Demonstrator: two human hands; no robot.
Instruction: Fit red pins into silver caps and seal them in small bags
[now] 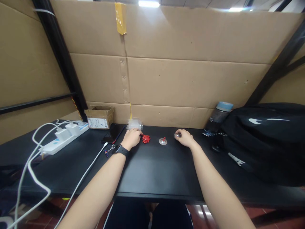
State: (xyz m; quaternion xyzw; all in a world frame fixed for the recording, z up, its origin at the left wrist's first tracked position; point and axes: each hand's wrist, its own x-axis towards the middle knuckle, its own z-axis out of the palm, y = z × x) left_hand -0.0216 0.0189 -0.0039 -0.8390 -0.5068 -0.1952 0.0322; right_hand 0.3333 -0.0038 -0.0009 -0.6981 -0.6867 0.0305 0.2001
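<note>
My left hand [132, 139], with a dark watch on its wrist, rests at the back of the table. Its fingers are loosely spread, the tips beside a small pile of red hook-like pieces [146, 139]. Whether they touch the pile I cannot tell. Just behind this hand lie clear plastic pieces [134, 123]. In the middle sits a clear round suction cup [163, 142] with a red piece on top. My right hand [185, 138] is closed around a small clear item [177, 135] that looks like another suction cup, partly hidden by the fingers.
On the left are a white power strip [64, 140] with plugs and cables, a small cardboard box [99, 117], a dark phone [113, 133] and a keychain [109, 150]. A bottle [217, 118] and a black backpack [264, 143] stand right. Cardboard walls [166, 79] enclose the back.
</note>
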